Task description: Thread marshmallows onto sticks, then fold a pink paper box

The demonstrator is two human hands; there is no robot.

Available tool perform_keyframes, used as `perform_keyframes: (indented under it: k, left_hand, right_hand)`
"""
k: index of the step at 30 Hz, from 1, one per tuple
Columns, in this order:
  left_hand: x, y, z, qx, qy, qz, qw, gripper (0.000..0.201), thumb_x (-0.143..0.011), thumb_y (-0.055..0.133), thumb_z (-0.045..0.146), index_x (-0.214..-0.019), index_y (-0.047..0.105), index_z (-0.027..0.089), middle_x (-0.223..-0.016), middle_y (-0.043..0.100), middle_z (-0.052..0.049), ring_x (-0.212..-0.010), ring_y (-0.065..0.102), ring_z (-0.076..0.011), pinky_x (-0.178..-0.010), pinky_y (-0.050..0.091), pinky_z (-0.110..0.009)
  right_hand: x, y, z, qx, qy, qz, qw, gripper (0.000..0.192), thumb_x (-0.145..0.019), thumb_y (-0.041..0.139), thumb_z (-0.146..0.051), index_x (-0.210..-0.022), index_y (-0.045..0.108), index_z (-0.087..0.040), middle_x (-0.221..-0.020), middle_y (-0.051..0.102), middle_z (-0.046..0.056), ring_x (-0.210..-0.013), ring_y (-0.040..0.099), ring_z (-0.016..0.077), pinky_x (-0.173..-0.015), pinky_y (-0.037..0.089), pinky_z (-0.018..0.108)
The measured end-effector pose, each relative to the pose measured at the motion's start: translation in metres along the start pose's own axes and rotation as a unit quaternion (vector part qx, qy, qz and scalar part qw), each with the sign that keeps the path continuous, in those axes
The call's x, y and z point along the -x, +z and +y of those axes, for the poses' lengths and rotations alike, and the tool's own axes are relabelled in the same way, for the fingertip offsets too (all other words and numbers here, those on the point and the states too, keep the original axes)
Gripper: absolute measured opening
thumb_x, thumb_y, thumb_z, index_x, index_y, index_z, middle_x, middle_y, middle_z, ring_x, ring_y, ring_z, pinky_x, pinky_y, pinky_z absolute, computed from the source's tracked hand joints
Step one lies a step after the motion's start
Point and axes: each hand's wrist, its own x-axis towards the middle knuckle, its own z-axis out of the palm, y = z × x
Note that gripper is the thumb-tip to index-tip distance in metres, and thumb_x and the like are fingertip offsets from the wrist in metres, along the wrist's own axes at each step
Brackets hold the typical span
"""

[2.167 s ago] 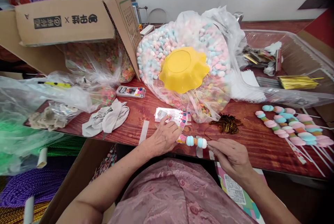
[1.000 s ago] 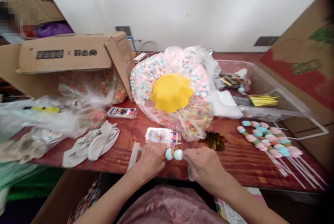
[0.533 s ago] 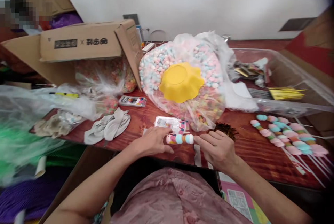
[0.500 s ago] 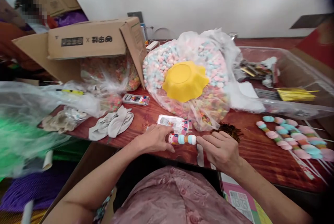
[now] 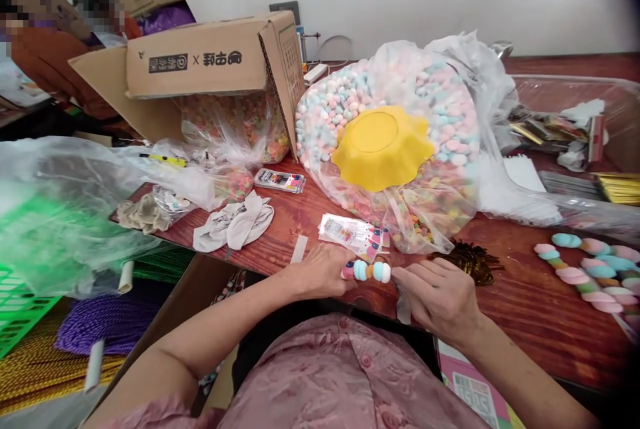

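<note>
At the table (image 5: 515,289): marshmallow skewer (image 5: 371,271), blue, orange and white
Left hand (image 5: 324,272): curled around one end
Right hand (image 5: 439,292): fingers pinching the white end

The reddish tabletop (image 5: 530,312) bears printed cards (image 5: 345,234) just beyond the left hand (image 5: 325,272), grey cloth (image 5: 240,223) farther left, golden strands (image 5: 475,265) beside the right hand (image 5: 440,292), marshmallow strings (image 5: 573,275) farther right, a bulging bag (image 5: 456,125) beyond both.

— Candy skewer (image 5: 371,272), centre?
— Left end hidden in the left hand (image 5: 323,272).
— Skewer group (image 5: 600,269), lower right?
— Cut off by right edge; count uncertain.
— Clear tray (image 5: 615,211), above?
— Likewise cut off.
— Orange garment (image 5: 60,69), upper left?
— Area above blurred into blocks.
</note>
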Motion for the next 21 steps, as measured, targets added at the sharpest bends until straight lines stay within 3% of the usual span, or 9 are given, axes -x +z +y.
perform_keyframes:
  k: [3,6,8,11,14,17,21]
  left_hand:
    - [0.000,0.004,-0.005,-0.122,-0.006,0.028,0.992,0.023,-0.075,0.060,0.021,-0.097,0.064,0.016,-0.092,0.069,-0.011,-0.089,0.064,-0.0276,-0.079,0.045,-0.035]
    - [0.001,0.002,-0.006,-0.148,0.007,0.009,0.989,0.027,-0.072,0.056,0.016,-0.099,0.063,0.016,-0.093,0.069,-0.011,-0.089,0.064,-0.0279,-0.077,0.045,-0.035]
    - [0.002,-0.001,-0.003,-0.128,0.008,-0.018,0.992,0.025,-0.073,0.055,0.017,-0.097,0.063,0.017,-0.087,0.069,-0.009,-0.084,0.065,-0.0268,-0.068,0.043,-0.033]
    - [0.004,-0.008,0.001,-0.112,0.002,-0.050,0.992,0.020,-0.073,0.055,0.017,-0.091,0.063,0.018,-0.080,0.068,-0.008,-0.077,0.065,-0.0258,-0.060,0.039,-0.031]
    - [0.004,-0.019,0.003,-0.105,-0.014,-0.057,0.993,0.017,-0.072,0.058,0.016,-0.088,0.063,0.019,-0.077,0.067,-0.006,-0.075,0.065,-0.0243,-0.057,0.036,-0.029]
    - [0.003,-0.028,0.007,-0.076,-0.010,-0.067,0.995,0.011,-0.073,0.063,0.024,-0.082,0.062,0.019,-0.075,0.066,-0.004,-0.072,0.064,-0.0221,-0.055,0.033,-0.028]
    - [-0.003,-0.028,0.016,-0.031,0.041,-0.113,0.992,0.015,-0.072,0.067,0.032,-0.079,0.061,0.020,-0.073,0.065,-0.002,-0.065,0.061,-0.0193,-0.054,0.033,-0.027]
  right_hand:
    - [0.001,0.002,-0.001,-0.113,0.091,-0.079,0.986,0.021,-0.096,0.047,-0.017,-0.086,0.066,-0.018,-0.069,0.066,-0.001,-0.057,0.055,0.0099,-0.059,0.035,0.026]
    - [-0.001,0.004,-0.003,-0.185,0.158,-0.125,0.962,0.021,-0.098,0.049,-0.024,-0.085,0.065,-0.019,-0.066,0.064,-0.004,-0.056,0.056,0.0083,-0.057,0.036,0.023]
    - [-0.005,0.006,-0.006,-0.132,0.138,-0.114,0.975,0.023,-0.097,0.047,-0.020,-0.084,0.065,-0.018,-0.064,0.062,-0.002,-0.055,0.055,0.0096,-0.057,0.034,0.025]
    - [-0.009,0.007,-0.012,0.004,0.031,-0.067,0.997,0.025,-0.093,0.042,-0.010,-0.085,0.066,-0.015,-0.064,0.060,0.001,-0.056,0.051,0.0127,-0.058,0.030,0.030]
    - [-0.009,0.003,-0.011,0.020,-0.050,-0.066,0.996,0.024,-0.088,0.043,-0.006,-0.085,0.065,-0.016,-0.062,0.057,0.000,-0.057,0.047,0.0133,-0.059,0.026,0.031]
    - [-0.007,-0.006,-0.005,-0.031,-0.043,-0.096,0.994,0.023,-0.087,0.043,-0.005,-0.085,0.063,-0.017,-0.062,0.055,-0.001,-0.057,0.045,0.0129,-0.059,0.026,0.031]
    - [-0.005,-0.011,-0.004,-0.024,-0.010,-0.064,0.998,0.021,-0.090,0.045,-0.007,-0.083,0.063,-0.016,-0.063,0.057,0.000,-0.057,0.044,0.0124,-0.058,0.027,0.030]
